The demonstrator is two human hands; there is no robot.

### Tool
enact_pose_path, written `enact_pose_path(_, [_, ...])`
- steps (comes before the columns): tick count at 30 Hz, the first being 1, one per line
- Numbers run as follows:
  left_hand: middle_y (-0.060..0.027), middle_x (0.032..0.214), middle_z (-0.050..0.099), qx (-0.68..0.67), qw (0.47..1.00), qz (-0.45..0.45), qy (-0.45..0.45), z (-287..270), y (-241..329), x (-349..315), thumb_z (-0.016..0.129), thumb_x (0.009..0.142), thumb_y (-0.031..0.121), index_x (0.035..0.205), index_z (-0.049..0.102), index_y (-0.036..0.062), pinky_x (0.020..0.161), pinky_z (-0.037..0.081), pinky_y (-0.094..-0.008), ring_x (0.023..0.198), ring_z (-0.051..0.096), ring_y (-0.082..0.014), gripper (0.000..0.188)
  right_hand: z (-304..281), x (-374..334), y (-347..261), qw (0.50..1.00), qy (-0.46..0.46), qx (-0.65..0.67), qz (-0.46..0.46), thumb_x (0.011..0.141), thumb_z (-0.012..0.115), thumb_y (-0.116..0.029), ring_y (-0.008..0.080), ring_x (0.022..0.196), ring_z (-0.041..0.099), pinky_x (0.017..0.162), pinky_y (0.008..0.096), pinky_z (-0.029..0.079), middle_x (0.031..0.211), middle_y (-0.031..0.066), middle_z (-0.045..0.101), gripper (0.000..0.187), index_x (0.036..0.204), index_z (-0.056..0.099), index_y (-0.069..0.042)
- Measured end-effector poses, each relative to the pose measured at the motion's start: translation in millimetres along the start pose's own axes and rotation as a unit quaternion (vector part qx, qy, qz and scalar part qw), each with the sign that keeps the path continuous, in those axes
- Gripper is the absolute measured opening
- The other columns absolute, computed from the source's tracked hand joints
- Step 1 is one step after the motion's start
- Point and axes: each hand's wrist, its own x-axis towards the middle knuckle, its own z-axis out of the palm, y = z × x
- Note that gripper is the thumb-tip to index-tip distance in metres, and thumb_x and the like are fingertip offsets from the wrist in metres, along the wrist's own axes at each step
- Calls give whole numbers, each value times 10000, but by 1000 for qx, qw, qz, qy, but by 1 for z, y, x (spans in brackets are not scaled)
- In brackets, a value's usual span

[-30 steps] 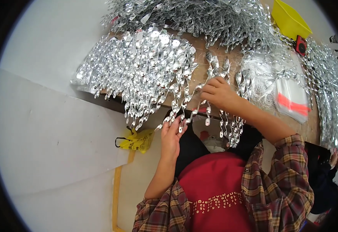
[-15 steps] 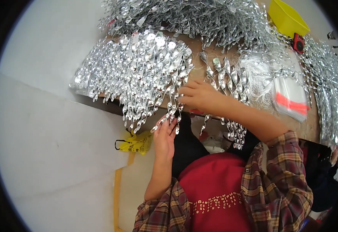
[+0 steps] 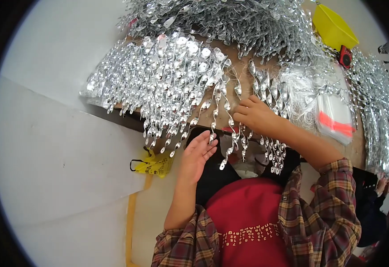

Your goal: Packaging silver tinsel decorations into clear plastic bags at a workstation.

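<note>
My left hand (image 3: 196, 156) is palm up below the table's front edge, its fingers spread and holding nothing. Its fingertips are at the lower end of a twisted silver strip (image 3: 213, 123); whether they touch is unclear. Farther right, my right hand (image 3: 257, 116) has its fingers curled together over the table, among more hanging strips (image 3: 225, 147); what they pinch, if anything, is hidden. To the left of my hands, a thick bunch of shiny spiral strips (image 3: 172, 84) with round ends drapes over the table edge. A smaller row of strips (image 3: 272, 91) lies beyond my right hand.
A large heap of silver strips (image 3: 221, 24) covers the far side. White threads (image 3: 296, 95), clear bags with an orange-red band (image 3: 334, 118), a red device (image 3: 344, 57) and a yellow bin (image 3: 334, 26) are on the right. Below left hangs a yellow bag (image 3: 154, 165).
My right hand has moved right, away from the big bunch. A few strips now hang separated to the right of it. My left hand has shifted slightly right, its fingers more spread.
</note>
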Motion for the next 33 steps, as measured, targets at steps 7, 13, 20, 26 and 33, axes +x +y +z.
enact_pose_path(7, [-107, 1102, 610, 151, 988, 25, 18, 9, -24, 14, 558, 899, 71, 1245, 492, -12, 786, 484, -248, 906, 600, -132, 362, 1, 19, -18, 995, 79, -63, 0, 708, 607, -127, 257, 1099, 478, 917, 396, 366, 1169, 78, 507, 356, 1057, 536, -124])
enact_pose_path(13, [-75, 1000, 630, 138, 975, 19, 170, -41, -18, -12, 577, 912, 224, 1148, 520, 50, 751, 493, -293, 865, 604, -159, 299, 0, 27, -10, 998, 0, -52, -42, 678, 632, -112, 269, 1224, 411, 1016, 437, 293, 1114, 85, 533, 230, 891, 556, -75])
enact_pose_path(20, [-75, 1104, 579, -129, 969, 151, 147, -65, 8, -8, 605, 896, 207, 1123, 523, 74, 811, 465, -323, 946, 559, -174, 276, -8, 6, -8, 999, -39, -23, -28, 677, 610, -70, 253, 1160, 446, 1016, 438, 295, 987, 61, 533, 188, 845, 527, -85])
enact_pose_path(26, [-55, 946, 634, -111, 971, 116, 175, -45, 6, -4, 607, 875, 73, 1010, 581, 59, 730, 505, -287, 838, 607, -159, 138, -16, -8, -10, 998, -52, -25, -4, 657, 602, -32, 218, 1021, 478, 928, 419, 325, 914, 44, 492, 237, 868, 522, -106])
enact_pose_path(33, [-88, 938, 638, -85, 983, 66, 150, -31, -6, -12, 585, 886, 58, 989, 576, 58, 750, 527, -301, 856, 631, -177, 104, -16, -13, -13, 997, -58, -11, 40, 684, 581, -10, 222, 1063, 481, 919, 425, 327, 1069, 49, 513, 381, 1042, 521, -129])
